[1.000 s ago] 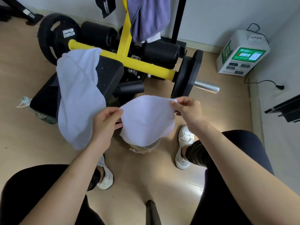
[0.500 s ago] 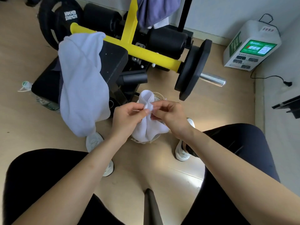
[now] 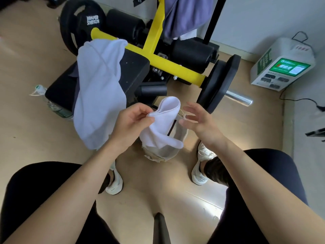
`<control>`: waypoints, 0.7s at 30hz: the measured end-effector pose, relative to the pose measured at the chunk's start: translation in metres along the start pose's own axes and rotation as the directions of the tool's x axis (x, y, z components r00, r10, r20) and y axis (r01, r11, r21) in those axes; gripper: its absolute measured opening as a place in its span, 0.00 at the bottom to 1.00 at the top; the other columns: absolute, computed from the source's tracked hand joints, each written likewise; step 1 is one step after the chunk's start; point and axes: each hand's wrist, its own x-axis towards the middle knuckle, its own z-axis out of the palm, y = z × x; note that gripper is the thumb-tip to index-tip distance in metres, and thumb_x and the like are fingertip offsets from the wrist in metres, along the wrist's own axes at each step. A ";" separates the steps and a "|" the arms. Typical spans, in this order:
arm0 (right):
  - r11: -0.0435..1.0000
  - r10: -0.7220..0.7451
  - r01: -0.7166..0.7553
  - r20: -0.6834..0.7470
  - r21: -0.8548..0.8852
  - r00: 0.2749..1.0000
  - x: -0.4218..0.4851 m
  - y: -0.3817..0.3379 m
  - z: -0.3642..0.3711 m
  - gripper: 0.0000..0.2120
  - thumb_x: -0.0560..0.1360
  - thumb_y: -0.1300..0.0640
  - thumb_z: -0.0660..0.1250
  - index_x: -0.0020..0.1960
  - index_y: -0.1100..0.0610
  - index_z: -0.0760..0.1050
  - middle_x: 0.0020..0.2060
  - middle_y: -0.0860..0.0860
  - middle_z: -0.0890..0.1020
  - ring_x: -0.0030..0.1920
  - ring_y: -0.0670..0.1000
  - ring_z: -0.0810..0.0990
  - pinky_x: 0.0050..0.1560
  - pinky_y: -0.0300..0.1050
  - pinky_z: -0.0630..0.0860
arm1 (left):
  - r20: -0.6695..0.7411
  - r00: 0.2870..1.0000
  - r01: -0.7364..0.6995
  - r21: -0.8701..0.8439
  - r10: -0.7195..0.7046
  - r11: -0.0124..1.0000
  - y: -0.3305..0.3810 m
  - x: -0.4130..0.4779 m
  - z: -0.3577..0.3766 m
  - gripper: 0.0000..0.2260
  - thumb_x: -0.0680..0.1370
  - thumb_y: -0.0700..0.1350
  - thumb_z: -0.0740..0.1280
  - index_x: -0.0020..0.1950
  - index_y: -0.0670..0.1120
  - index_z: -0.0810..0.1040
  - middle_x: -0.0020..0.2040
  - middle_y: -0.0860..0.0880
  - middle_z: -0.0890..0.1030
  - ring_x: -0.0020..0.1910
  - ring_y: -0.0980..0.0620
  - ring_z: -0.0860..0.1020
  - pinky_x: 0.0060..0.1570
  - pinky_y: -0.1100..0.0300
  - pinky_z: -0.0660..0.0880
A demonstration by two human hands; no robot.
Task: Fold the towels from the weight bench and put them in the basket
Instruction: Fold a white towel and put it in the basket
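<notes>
A small white towel, folded over, hangs from my left hand, which pinches its upper edge. It dangles just above a beige fabric basket standing on the floor between my feet. My right hand is open beside the towel, fingers spread, holding nothing. A larger white towel lies draped over the black padded weight bench. A purple towel hangs on the rack at the top.
The yellow bar carries black weight plates close behind the basket. A plastic bottle lies on the floor left of the bench. A white and green box stands by the wall at right, with a cable.
The spread towel was folded in half, both hands meeting. My right hand has since let go and opened; the towel now hangs from my left hand alone, over the basket.
</notes>
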 end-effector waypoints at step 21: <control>0.949 -0.314 0.304 0.165 0.081 0.935 -0.003 -0.042 0.008 0.09 0.74 0.70 0.73 0.50 0.58 0.79 0.44 0.50 0.86 0.47 0.52 0.85 0.52 0.47 0.82 | -0.215 0.966 0.151 0.027 -0.141 0.988 0.005 0.008 -0.031 0.09 0.80 0.36 0.66 0.48 0.50 0.79 0.47 0.47 0.82 0.44 0.56 0.80 0.48 0.60 0.78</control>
